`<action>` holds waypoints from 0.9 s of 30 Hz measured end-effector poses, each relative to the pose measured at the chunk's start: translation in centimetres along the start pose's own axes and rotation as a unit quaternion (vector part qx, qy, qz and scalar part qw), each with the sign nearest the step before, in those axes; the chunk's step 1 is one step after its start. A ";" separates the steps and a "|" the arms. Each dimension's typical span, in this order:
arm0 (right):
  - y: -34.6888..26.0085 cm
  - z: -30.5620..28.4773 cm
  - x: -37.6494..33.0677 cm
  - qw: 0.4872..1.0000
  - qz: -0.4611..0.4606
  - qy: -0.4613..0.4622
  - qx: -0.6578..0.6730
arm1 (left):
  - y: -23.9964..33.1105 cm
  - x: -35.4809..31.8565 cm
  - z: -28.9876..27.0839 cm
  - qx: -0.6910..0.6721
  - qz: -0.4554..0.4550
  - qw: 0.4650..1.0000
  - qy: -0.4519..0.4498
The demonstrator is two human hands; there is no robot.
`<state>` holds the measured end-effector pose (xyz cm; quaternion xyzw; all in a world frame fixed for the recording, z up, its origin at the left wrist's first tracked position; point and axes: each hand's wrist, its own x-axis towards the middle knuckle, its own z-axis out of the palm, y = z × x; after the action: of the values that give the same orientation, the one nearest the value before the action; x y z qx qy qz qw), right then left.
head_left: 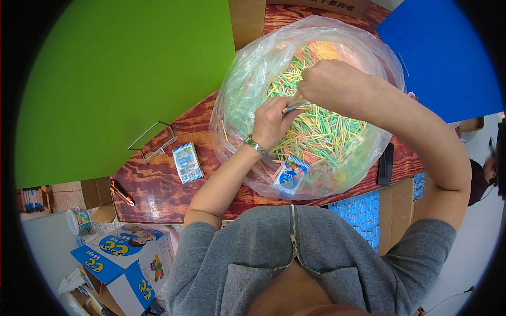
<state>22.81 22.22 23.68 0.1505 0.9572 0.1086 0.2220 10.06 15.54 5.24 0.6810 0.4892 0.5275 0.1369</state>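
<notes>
A large clear plastic bag lies wide open on the table, filled with thin candy sticks in green, yellow, pink and orange. Over these sticks my left hand, with a watch on its wrist, pinches a small shiny packet. My right hand is closed in a fist just above and to the right of the packet, at its upper end; the hand itself hides what it grips. One blue-and-white packet rests on the bag's near side. Another packet lies on the table, left of the bag.
The red-brown wooden table carries an orange cutter knife at its left edge and a dark flat object at right. A green panel and a blue panel flank it. Printed cartons stand below left.
</notes>
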 end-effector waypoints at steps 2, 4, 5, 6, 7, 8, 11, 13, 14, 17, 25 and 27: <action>-0.2 -0.7 0.1 0.998 0.013 0.039 0.054 | -0.4 -0.5 -0.3 -0.007 -0.023 1.000 0.002; -0.3 0.3 0.2 0.990 0.031 0.077 0.110 | -0.3 -0.7 -0.7 -0.017 -0.042 0.999 0.000; -0.2 2.8 0.3 0.970 0.005 0.194 0.146 | 0.1 -0.4 -0.8 -0.053 -0.078 0.995 -0.021; -0.4 4.7 0.5 0.933 -0.024 0.309 0.182 | 0.3 -0.4 -0.9 -0.085 -0.118 0.989 -0.041; -1.2 5.5 0.8 0.933 -0.026 0.308 0.187 | -0.1 -0.9 -0.9 -0.084 -0.123 0.988 -0.042; -2.2 6.3 0.9 0.934 -0.021 0.286 0.215 | -0.8 -1.4 -0.7 -0.113 -0.111 0.987 -0.033; -2.9 7.6 1.1 0.923 0.009 0.268 0.277 | -1.0 -2.0 -1.4 -0.210 -0.162 0.963 -0.049; -3.8 9.0 1.4 0.900 0.032 0.309 0.306 | -0.6 -2.4 -2.5 -0.278 -0.194 0.938 -0.077; -4.4 9.6 1.4 0.897 0.034 0.307 0.315 | -1.2 -3.0 -3.1 -0.276 -0.202 0.936 -0.082; -6.3 11.1 -0.2 0.863 0.067 0.345 0.363 | -3.4 -5.2 -6.0 -0.245 -0.206 0.943 -0.085; -13.9 20.3 -1.0 0.952 0.121 0.155 0.234 | -6.6 -8.0 -7.0 0.019 -0.305 0.942 -0.140; -13.9 20.7 -1.1 0.944 0.132 0.179 0.244 | -5.9 -8.0 -6.6 0.083 -0.249 0.959 -0.108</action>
<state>29.90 11.82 2.07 0.3035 0.9498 -0.0752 -0.0125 1.67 9.77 -0.89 0.5998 0.6675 0.3575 0.2584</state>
